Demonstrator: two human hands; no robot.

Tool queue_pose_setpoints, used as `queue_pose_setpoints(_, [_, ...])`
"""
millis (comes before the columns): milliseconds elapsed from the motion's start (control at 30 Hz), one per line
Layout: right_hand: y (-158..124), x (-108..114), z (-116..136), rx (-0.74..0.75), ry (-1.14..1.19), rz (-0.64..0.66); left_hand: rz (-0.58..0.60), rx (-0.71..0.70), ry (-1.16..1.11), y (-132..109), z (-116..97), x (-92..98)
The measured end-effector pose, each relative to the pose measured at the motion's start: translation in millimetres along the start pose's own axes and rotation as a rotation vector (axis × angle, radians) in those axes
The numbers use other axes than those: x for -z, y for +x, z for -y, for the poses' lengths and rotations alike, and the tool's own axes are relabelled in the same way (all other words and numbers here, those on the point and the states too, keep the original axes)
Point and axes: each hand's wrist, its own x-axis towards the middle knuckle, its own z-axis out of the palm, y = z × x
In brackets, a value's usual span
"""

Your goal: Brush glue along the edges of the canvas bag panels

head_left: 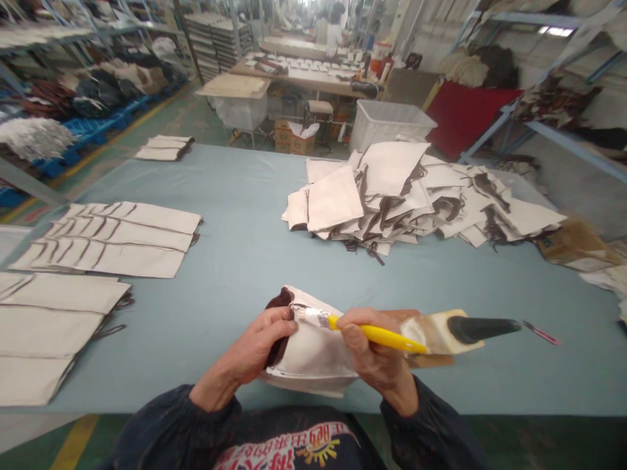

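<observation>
Left hand (pixel 255 349) pinches the soft, light cloth bag (pixel 308 356) at its nine-o'clock edge; right hand (pixel 375 356) closed round yellow brush (pixel 382 336); best held by the hem.

I wear a dark navy top with long sleeves; the left sleeve (pixel 171 424) and the right sleeve (pixel 435 427) both gather into soft folds at the cuff, just short of my wrists. My hands are bare, no gloves, no rings showing. Across my chest runs a printed design (pixel 289 450): red lettering edged white, above a yellow sunburst shape.
</observation>
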Motion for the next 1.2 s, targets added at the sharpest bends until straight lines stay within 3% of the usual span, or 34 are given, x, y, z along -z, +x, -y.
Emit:
queue_pose_setpoints(100, [3.9,-8.3,-0.7,0.111,-0.060,0.025,0.034,0.009,-0.016,0.5,-0.2,0.9])
queue_pose_setpoints(267, [-3.6,-8.8,-11.4,0.097,-0.046,-0.018,0.025,0.008,-0.008,0.4,0.0,2.2])
queue_pose_setpoints(433, [-4.4,-12.7,-11.7,0.117,-0.078,0.021,0.046,-0.001,0.038,-0.4,-1.0,0.4])
queue_pose_setpoints(600, [0.6,-27.9,-12.2,0.068,0.033,-0.098,0.007,-0.071,0.257,0.4,-2.2,3.6])
queue_pose_setpoints(700, [0.5,-26.1,-6.5,0.059,0.160,-0.196,-0.004,-0.225,0.566,1.6,1.1,5.7])
queue_pose_setpoints(867, [1.7,-16.2,5.8,0.005,0.140,-0.269,-0.113,-0.632,1.070,5.7,17.4,11.9])
queue_pose_setpoints(1000, [-5.1,-16.9,3.6,-0.034,0.064,-0.209,-0.097,-0.870,1.263,9.8,27.4,20.8])
queue_pose_setpoints(1200, [-17.8,-18.9,8.7,-0.056,-0.014,-0.013,-0.105,-1.021,1.429,14.2,31.1,27.1])
